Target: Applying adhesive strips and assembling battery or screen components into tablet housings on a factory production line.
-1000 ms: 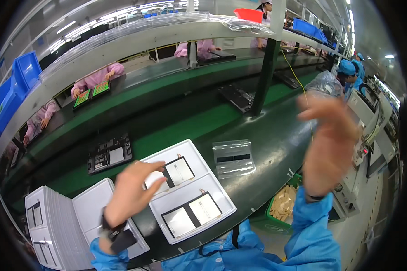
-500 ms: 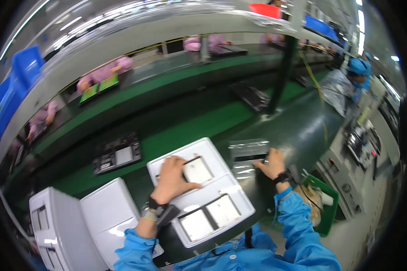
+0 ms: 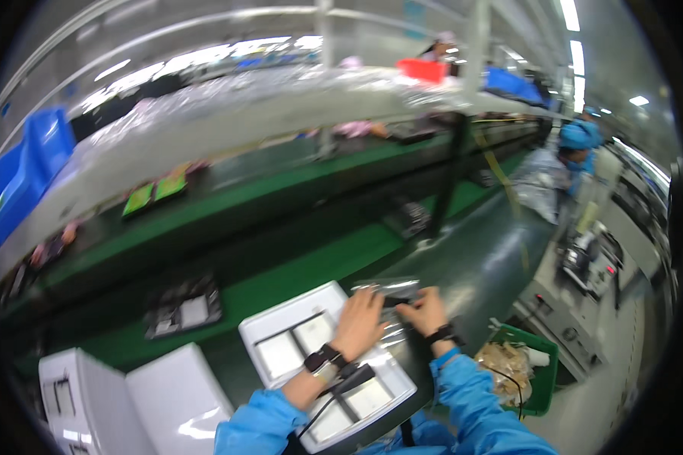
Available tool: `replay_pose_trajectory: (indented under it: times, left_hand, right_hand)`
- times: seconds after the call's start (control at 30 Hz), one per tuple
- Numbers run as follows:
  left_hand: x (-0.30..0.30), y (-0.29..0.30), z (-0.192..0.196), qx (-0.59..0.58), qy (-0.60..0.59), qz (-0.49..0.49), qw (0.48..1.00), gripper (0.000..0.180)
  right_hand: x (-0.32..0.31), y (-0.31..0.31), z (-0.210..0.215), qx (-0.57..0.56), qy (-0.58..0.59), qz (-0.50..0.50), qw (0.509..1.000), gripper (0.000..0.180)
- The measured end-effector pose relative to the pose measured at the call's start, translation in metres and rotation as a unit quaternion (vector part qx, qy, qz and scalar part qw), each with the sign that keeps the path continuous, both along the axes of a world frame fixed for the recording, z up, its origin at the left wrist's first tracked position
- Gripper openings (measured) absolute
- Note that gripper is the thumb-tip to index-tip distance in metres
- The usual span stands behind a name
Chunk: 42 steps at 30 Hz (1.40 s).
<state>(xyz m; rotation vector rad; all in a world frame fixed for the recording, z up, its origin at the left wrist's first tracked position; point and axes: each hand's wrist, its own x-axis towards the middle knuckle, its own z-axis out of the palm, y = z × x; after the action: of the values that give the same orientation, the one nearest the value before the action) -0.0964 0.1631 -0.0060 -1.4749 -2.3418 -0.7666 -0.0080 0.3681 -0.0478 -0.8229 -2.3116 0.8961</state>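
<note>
- From here I see loose blue sleeves (image 3: 474, 406).
- My left hand (image 3: 359, 324), bare, wears a black strap (image 3: 328, 356), dark box (image 3: 355, 378) and thin black cable (image 3: 316, 418) at the wrist.
- My right hand (image 3: 426, 311), bare, wears a black wristband (image 3: 439, 334).

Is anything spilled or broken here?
Nothing looks spilled or broken, though blur could hide small damage. The white tray lies on the bench, its flat pieces in pairs, and the crumpled scraps are inside the green bin.

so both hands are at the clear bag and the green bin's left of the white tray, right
Wrong side: the green bin stands right of the white tray in the head view. The left hand and right hand are indeed at the clear bag.
</note>
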Motion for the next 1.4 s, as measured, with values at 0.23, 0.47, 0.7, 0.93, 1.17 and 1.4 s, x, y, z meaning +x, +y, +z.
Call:
replay_pose_trajectory:
  times: [0.23, 0.47, 0.7, 0.93, 1.17, 1.4]
  left_hand:
    - [-0.002, 0.007, -0.01, -0.059, -0.042, 0.006, 0.997, 0.062]
    - [-0.011, 0.008, -0.013, -0.045, -0.1, -0.026, 0.994, 0.061]
    - [-0.013, 0.018, -0.012, -0.087, -0.09, 0.015, 0.992, 0.063]
    - [-0.022, 0.025, -0.004, -0.167, -0.063, 0.0, 0.984, 0.068]
    - [-0.017, 0.038, -0.009, -0.091, -0.061, 0.065, 0.992, 0.041]
    - [-0.019, 0.036, -0.014, -0.036, -0.065, 0.055, 0.996, 0.033]
  right_hand:
    - [-0.015, -0.031, -0.012, -0.011, 0.237, 0.049, 0.97, 0.029]
    - [-0.037, -0.058, -0.024, -0.004, 0.221, -0.113, 0.969, 0.038]
    - [-0.048, -0.035, -0.037, 0.06, 0.205, -0.166, 0.963, 0.063]
    - [-0.036, -0.038, -0.011, -0.054, 0.319, -0.107, 0.94, 0.07]
    - [-0.037, -0.047, -0.017, -0.039, 0.331, -0.028, 0.943, 0.039]
    - [-0.036, -0.062, -0.016, -0.185, 0.282, -0.012, 0.941, 0.073]
